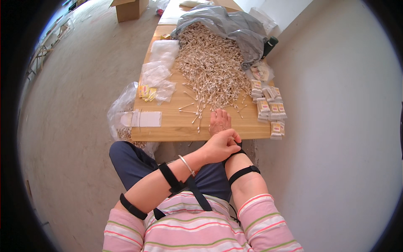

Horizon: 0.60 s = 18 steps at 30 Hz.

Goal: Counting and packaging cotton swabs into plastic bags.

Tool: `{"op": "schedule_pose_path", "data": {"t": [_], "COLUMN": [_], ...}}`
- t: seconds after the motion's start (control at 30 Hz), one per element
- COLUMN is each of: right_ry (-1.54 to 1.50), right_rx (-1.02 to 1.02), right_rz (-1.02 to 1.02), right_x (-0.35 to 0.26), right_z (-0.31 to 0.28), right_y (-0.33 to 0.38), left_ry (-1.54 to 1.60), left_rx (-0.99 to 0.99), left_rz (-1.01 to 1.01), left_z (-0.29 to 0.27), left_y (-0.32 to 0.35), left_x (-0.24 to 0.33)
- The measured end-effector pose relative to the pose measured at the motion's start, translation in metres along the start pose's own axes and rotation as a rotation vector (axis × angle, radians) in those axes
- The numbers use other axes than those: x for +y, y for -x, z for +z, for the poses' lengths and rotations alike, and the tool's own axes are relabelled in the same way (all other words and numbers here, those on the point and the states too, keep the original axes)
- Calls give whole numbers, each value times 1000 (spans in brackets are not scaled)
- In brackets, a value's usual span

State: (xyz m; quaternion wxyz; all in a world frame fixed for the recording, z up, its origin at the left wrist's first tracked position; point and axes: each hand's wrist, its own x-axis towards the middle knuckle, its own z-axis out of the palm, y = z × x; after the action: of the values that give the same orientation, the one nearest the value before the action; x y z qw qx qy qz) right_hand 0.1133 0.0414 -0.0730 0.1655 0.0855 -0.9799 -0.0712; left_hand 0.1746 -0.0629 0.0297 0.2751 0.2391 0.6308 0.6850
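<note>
My left hand (pixel 222 146) crosses over to my right forearm. Its thumb and fingers are closed on a black wrist strap (pixel 237 152) there. Beyond it, my right hand (pixel 219 122) lies on the near edge of the wooden table (pixel 180 133), fingers stretched out and holding nothing visible. Its fingertips are just short of a big heap of cotton swabs (pixel 212 63), with some loose swabs (pixel 194 112) scattered at the heap's near side. Part of my right palm and wrist is hidden behind my left hand.
Small packed boxes (pixel 275 110) stack along the table's right edge. Clear plastic bags (pixel 157 73) and yellow cards (pixel 147 92) lie at the left, above a white card piece (pixel 149 119). A grey plastic bag (pixel 226 25) drapes behind the heap. A wall (pixel 336 105) stands right.
</note>
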Motion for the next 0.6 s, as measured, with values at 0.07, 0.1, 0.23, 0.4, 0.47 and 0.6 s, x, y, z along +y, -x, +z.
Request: {"op": "schedule_pose_path", "data": {"t": [0.07, 0.1, 0.23, 0.4, 0.47, 0.6], "right_ry": [24, -21, -200, -504, -616, -513], "right_rx": [-51, 21, 54, -70, -82, -10], "right_rz": [-14, 25, 320, 1102, 1253, 1144], "right_x": [3, 8, 29, 50, 52, 47], "right_z": [2, 3, 0, -6, -6, -7], "right_y": [1, -1, -14, -32, -32, -22], "left_ry": [-87, -179, -190, 181, 11, -60], "left_rx": [141, 277, 253, 195, 203, 216], "left_rz": [69, 136, -75, -41, -11, -32], "left_z": [12, 15, 1, 13, 14, 17], "left_y": [-4, -5, 13, 26, 28, 27], "left_x": [7, 9, 4, -14, -2, 0]}}
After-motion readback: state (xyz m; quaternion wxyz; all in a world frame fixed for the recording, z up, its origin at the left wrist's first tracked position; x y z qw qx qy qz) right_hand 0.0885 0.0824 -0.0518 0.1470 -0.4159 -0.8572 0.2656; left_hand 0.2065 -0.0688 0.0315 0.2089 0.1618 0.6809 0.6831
